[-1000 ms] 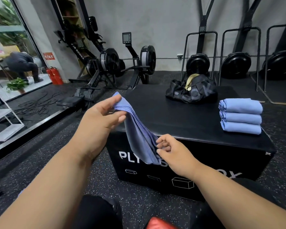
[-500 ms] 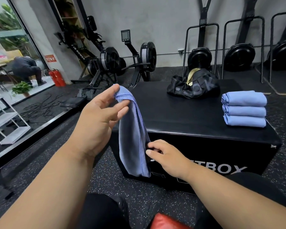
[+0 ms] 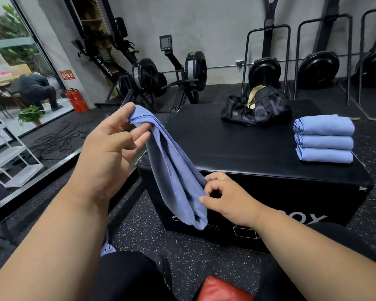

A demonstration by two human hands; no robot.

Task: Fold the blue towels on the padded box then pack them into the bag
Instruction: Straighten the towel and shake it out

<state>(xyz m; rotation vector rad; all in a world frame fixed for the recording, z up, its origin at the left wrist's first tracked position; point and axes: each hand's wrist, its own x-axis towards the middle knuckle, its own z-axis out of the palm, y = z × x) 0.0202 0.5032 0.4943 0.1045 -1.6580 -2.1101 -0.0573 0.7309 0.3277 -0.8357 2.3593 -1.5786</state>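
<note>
While draped limp in front of the padded box [image 3: 258, 153], soft blue towel [image 3: 174, 177] pinched at both ends
Left hand [image 3: 109, 153] nipping stitched top hem, right hand [image 3: 228, 198] pinching lower fold; three folded towels [image 3: 325, 139] stacked beside slouched black bag [image 3: 256, 107]

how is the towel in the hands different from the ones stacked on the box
The held towel hangs loose in long drapes; the stacked towels are folded into flat, neat rectangles. The held towel is off the padded box, pinched by the left hand at the top and the right hand lower down; the stacked towels rest on it, untouched. Both are the same blue.
</note>
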